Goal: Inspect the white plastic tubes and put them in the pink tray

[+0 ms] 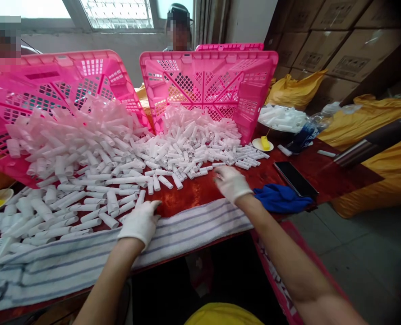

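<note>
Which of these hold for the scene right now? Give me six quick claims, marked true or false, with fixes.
1. The left hand and the right hand both wear white gloves. True.
2. The phone lies on the striped towel. False: it lies on the table, by the blue cloth.
3. The striped towel runs along the near edge of the table. True.
4. The baskets behind the white tubes are green. False: they are pink.
5. A small plate with a yellow block sits beyond the right hand. True.
6. The cardboard boxes are stacked on the person's left. False: they are on the right.
</note>
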Demonstrator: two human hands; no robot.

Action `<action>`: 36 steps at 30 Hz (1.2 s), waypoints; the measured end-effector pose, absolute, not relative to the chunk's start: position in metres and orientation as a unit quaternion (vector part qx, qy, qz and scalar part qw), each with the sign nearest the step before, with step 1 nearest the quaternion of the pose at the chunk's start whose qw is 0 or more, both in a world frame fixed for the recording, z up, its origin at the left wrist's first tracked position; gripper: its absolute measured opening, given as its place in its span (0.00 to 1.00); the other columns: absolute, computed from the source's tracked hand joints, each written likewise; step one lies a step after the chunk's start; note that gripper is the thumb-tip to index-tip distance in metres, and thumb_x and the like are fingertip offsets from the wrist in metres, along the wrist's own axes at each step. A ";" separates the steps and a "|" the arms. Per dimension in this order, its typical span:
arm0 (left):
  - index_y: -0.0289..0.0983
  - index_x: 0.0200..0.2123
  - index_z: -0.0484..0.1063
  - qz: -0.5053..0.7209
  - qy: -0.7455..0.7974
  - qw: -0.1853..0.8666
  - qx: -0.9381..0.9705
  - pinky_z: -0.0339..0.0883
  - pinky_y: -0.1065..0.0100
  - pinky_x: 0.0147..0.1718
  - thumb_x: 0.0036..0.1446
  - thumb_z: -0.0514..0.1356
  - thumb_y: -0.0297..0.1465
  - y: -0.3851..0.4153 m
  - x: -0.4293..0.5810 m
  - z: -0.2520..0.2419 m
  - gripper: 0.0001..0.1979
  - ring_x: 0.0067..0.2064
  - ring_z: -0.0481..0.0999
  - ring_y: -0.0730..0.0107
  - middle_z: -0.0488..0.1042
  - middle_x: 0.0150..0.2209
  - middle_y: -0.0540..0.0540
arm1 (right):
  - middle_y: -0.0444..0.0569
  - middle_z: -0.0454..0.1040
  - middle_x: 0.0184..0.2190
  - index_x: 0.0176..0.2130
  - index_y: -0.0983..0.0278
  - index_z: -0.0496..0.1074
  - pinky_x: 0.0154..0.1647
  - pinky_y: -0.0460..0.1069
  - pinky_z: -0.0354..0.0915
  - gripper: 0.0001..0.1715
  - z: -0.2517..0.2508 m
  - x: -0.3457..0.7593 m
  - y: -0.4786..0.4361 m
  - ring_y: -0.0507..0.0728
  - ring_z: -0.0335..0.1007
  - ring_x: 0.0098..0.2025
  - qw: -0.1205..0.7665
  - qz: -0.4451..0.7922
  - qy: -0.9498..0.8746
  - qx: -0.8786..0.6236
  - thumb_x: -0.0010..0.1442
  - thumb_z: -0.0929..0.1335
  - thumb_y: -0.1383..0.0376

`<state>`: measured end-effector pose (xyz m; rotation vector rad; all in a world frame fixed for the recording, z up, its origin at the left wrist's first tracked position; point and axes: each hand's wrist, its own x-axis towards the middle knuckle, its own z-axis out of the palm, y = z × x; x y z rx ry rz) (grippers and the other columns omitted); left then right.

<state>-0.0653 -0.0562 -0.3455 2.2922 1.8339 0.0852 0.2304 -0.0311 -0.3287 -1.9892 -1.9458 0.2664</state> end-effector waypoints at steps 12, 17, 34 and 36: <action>0.39 0.41 0.75 0.018 0.628 0.111 0.770 0.62 0.56 0.45 0.53 0.52 0.28 -0.047 -0.092 -0.344 0.15 0.41 0.72 0.55 0.74 0.39 0.40 | 0.49 0.72 0.44 0.53 0.59 0.64 0.47 0.49 0.63 0.22 -0.375 0.209 0.006 0.56 0.69 0.43 0.215 0.187 -0.721 -0.631 0.58 0.61 0.69; 0.36 0.42 0.68 0.337 0.605 0.329 0.641 0.65 0.65 0.39 0.51 0.58 0.38 -0.049 -0.051 -0.344 0.17 0.36 0.72 0.66 0.72 0.35 0.46 | 0.41 0.67 0.26 0.36 0.61 0.62 0.30 0.45 0.64 0.14 -0.363 0.198 -0.028 0.50 0.65 0.26 0.547 0.411 -0.511 -0.520 0.49 0.68 0.62; 0.33 0.42 0.63 0.438 0.467 0.597 0.484 0.63 0.74 0.27 0.54 0.59 0.38 -0.100 0.026 -0.331 0.17 0.25 0.69 0.76 0.69 0.23 0.51 | 0.45 0.69 0.28 0.26 0.66 0.69 0.32 0.46 0.60 0.12 -0.315 0.184 -0.069 0.51 0.64 0.31 0.489 0.439 -0.595 -0.463 0.51 0.69 0.59; 0.34 0.41 0.63 0.433 0.484 0.586 0.485 0.62 0.74 0.25 0.55 0.58 0.40 -0.108 0.039 -0.337 0.16 0.23 0.67 0.76 0.68 0.22 0.52 | 0.44 0.68 0.26 0.29 0.65 0.68 0.33 0.46 0.60 0.12 -0.319 0.178 -0.068 0.50 0.63 0.29 0.514 0.401 -0.576 -0.493 0.56 0.65 0.58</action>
